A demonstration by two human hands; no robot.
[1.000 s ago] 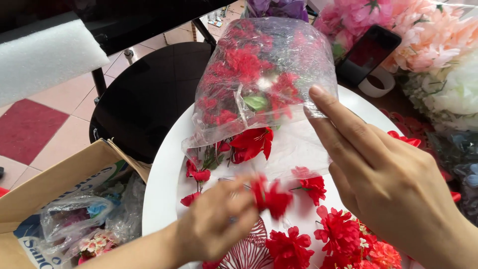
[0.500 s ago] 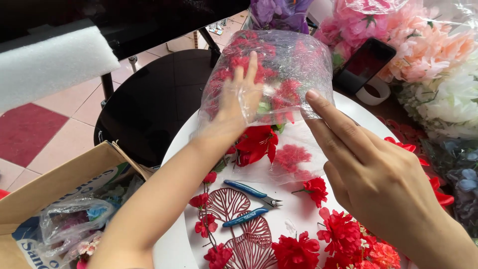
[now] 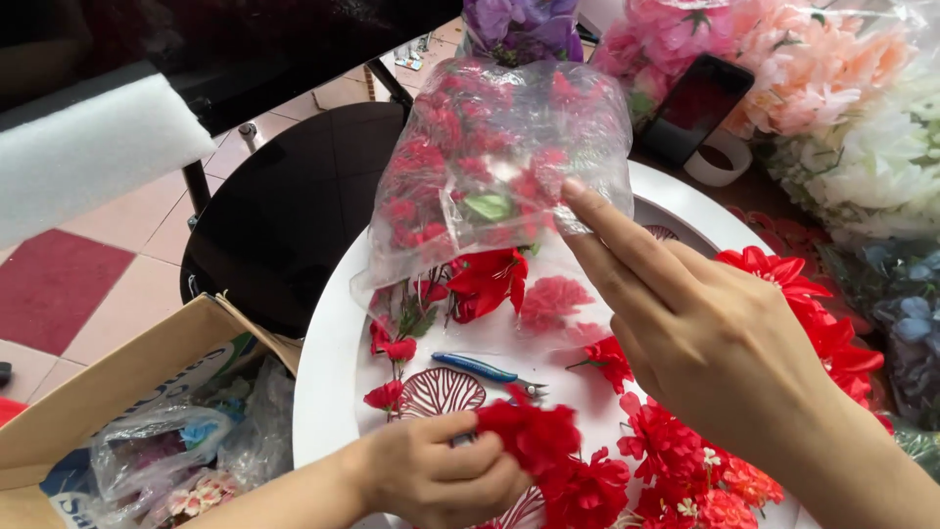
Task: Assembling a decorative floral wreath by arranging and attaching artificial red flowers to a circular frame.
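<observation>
Cardboard box (image 3: 117, 392): on the floor off the bench's left edge, holding plastic bags.
Left hand (image 3: 441, 480): at the near edge of the round white bench (image 3: 328, 392), fingers curled tight round a red flower (image 3: 529, 436).
Pliers (image 3: 485, 370): blue-handled, lying flat just beyond that hand.
Clear bag (image 3: 490, 167): full of red flowers, raised over the bench's far half.
Right hand (image 3: 705, 343): fingers pinched on the bag's lower right corner.
</observation>
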